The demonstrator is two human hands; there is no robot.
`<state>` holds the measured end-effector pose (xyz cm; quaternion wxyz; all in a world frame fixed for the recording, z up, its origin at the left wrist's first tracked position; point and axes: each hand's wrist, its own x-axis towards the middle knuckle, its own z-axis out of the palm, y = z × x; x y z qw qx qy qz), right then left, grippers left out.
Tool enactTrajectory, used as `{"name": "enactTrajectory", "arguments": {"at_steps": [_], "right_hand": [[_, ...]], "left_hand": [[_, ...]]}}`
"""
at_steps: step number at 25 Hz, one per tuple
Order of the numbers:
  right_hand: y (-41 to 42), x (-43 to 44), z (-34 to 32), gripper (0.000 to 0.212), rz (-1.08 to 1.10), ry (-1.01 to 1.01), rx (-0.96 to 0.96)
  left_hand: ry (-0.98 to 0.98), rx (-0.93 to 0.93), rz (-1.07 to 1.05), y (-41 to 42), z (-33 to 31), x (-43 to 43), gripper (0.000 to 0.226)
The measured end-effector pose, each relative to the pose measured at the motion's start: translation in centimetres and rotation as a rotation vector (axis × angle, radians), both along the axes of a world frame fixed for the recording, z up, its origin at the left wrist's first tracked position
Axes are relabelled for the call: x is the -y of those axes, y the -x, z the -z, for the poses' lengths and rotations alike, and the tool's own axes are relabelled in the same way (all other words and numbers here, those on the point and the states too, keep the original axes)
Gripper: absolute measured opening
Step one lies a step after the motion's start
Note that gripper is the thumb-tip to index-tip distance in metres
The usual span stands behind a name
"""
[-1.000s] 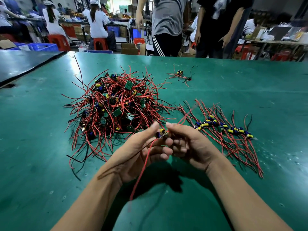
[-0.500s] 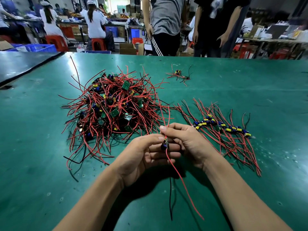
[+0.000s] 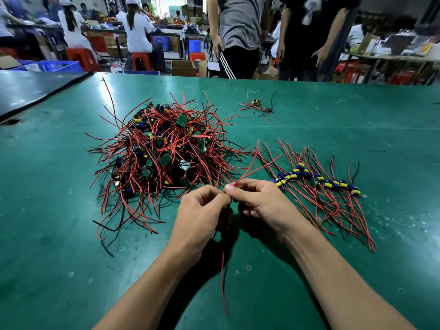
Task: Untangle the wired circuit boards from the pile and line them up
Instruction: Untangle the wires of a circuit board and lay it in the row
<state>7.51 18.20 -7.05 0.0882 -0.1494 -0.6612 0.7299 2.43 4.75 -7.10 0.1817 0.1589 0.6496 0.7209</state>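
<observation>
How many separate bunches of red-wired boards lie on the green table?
3: the big tangled pile at left, the lined-up row at right, a small cluster farther back. The left hand and right hand hold another wired board, mostly hidden.

Both hands meet fingertip to fingertip, each closed in a pinch.
Two bare forearms reach in from the lower edge and converge at the middle. The left hand (image 3: 202, 210) is knuckles-up, fingers curled under, with thumb and forefinger closed on the red wires (image 3: 257, 170). The right hand (image 3: 264, 203) faces it, thumb laid over forefinger, and pinches the same wires; its other fingers are folded in. The thumb tips touch, and both wrists are roughly straight.
</observation>
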Motion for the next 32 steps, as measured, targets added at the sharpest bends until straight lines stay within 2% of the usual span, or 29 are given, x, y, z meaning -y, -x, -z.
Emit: {"name": "enactTrajectory", "arguments": {"at_steps": [5, 9, 11, 13, 15, 18, 20, 23, 26, 30, 32], "right_hand": [[0.8, -0.4, 0.2, 0.027, 0.2, 0.086, 0.048], [1.3, -2.2, 0.0, 0.02, 0.426, 0.161, -0.092], [1.5, -2.3, 0.1, 0.019, 0.467, 0.192, -0.131], [1.5, -1.9, 0.3, 0.02, 0.438, 0.266, -0.127], [1.2, -1.4, 0.2, 0.021, 0.318, 0.307, -0.071], [0.2, -0.4, 0.1, 0.017, 0.038, 0.193, 0.053], [0.0, 0.0, 0.3, 0.02, -0.011, 0.094, 0.101], [0.3, -0.4, 0.4, 0.03, 0.125, 0.002, 0.076], [0.7, -1.6, 0.4, 0.032, 0.305, -0.003, 0.024], [1.0, -2.7, 0.3, 0.029, 0.496, 0.103, -0.097], [1.2, -2.8, 0.2, 0.029, 0.512, 0.223, -0.109]], "left_hand": [[0.012, -0.012, 0.036, -0.1, 0.1, -0.1, 0.018], [0.048, -0.014, 0.163, -0.5, -0.1, 0.0, 0.017], [0.055, -0.017, 0.198, -0.5, -0.2, 0.1, 0.017], [0.052, -0.004, 0.202, -0.4, -0.2, 0.2, 0.017], [0.053, 0.015, 0.171, -0.3, -0.1, 0.2, 0.017], [0.042, 0.014, 0.101, -0.1, 0.2, -0.1, 0.02], [0.036, -0.008, 0.058, -0.1, 0.4, -0.3, 0.023], [0.036, -0.027, 0.054, -0.2, 0.4, -0.3, 0.021], [0.06, -0.038, 0.137, -0.5, 0.1, -0.1, 0.016], [0.09, -0.051, 0.22, -0.7, -0.2, 0.1, 0.018], [0.102, -0.046, 0.242, -0.7, -0.3, 0.2, 0.017]]}}
